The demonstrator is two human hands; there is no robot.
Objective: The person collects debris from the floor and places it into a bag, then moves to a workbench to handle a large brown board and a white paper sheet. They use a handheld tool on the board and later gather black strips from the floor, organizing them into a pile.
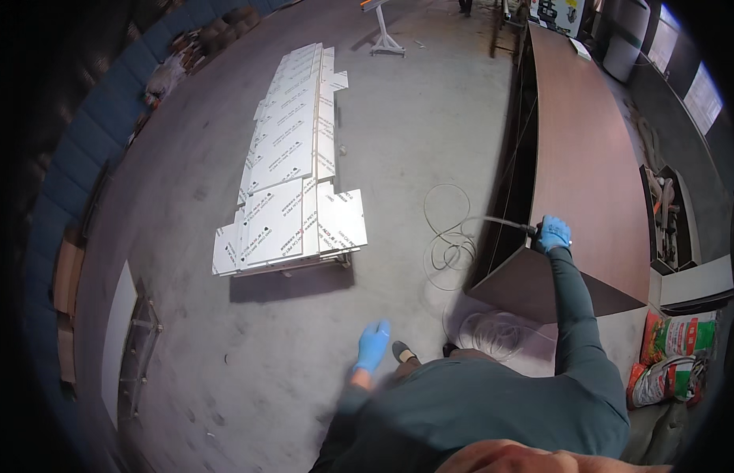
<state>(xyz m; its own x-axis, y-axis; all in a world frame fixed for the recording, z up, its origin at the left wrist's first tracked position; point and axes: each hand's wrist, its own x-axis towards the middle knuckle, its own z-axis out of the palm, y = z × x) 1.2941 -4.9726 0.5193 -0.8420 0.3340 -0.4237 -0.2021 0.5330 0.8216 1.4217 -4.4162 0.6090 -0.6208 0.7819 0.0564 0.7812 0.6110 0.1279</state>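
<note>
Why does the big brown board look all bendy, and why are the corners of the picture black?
Head view: the fisheye lens bows straight edges near the rim, so the brown panel curves; the corners fall outside the lens circle and stay black; the white sheets cast a dark shadow on the grey floor; the right hand in its blue glove looks sharp.

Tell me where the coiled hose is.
Head view: the hose lies looped on the floor, right of centre, between the white panels and the brown cabinet.
</note>
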